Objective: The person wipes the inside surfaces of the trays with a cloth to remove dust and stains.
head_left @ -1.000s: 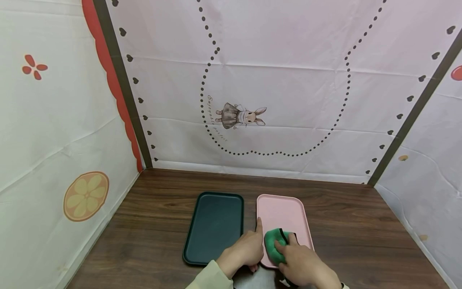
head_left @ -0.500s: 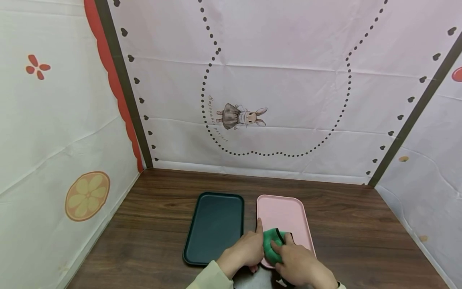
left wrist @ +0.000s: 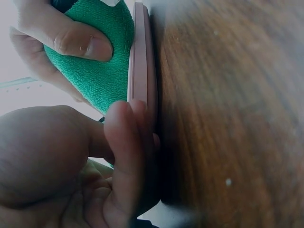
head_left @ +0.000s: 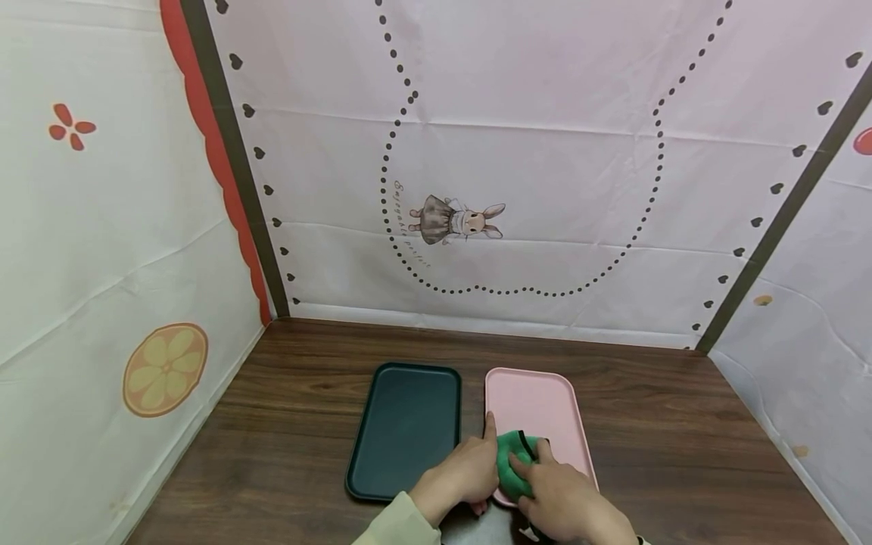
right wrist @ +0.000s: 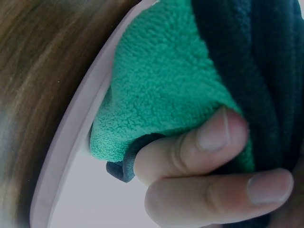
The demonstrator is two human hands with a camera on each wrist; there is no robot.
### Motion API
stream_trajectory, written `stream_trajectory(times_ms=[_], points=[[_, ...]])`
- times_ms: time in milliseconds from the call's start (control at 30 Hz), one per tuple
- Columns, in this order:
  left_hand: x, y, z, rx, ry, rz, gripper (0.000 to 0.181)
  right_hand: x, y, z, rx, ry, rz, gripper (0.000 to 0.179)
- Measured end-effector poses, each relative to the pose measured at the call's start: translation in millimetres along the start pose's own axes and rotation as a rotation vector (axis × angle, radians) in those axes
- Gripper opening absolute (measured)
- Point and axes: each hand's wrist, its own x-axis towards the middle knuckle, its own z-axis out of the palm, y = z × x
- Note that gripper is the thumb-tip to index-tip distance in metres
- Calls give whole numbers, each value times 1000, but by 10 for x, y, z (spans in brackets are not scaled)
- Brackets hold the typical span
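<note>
A green cloth (head_left: 509, 468) with dark edging lies bunched on the near part of a pink tray (head_left: 534, 401). My right hand (head_left: 568, 496) grips it; in the right wrist view, curled fingers (right wrist: 190, 152) hold the fuzzy green cloth (right wrist: 156, 76) against the tray's inner rim. On the tray's near left corner, my left hand (head_left: 470, 469) holds the rim, index finger stretched along the left side. The left wrist view has its fingertips (left wrist: 121, 123) at the pink tray rim (left wrist: 137, 61), beside the green cloth (left wrist: 95, 80).
A dark green tray (head_left: 405, 431) lies just left of the pink one on the brown wooden table (head_left: 286, 446). Printed white sheets wall in the back (head_left: 559, 189) and both sides. A grey patch (head_left: 484, 526) shows at the front, between the hands.
My right hand has shifted slightly left with the green cloth, toward the pink tray's left rim. The left hand and both trays stay in place.
</note>
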Motion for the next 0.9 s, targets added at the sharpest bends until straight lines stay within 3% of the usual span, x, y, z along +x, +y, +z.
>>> stream_trajectory(times_ms=[400, 900], points=[[-1, 16, 15, -26, -5, -10, 84, -39, 30, -5, -11, 44, 73, 59], [-29, 28, -12, -18, 2, -11, 80, -92, 53, -56, -44, 144, 91, 61]])
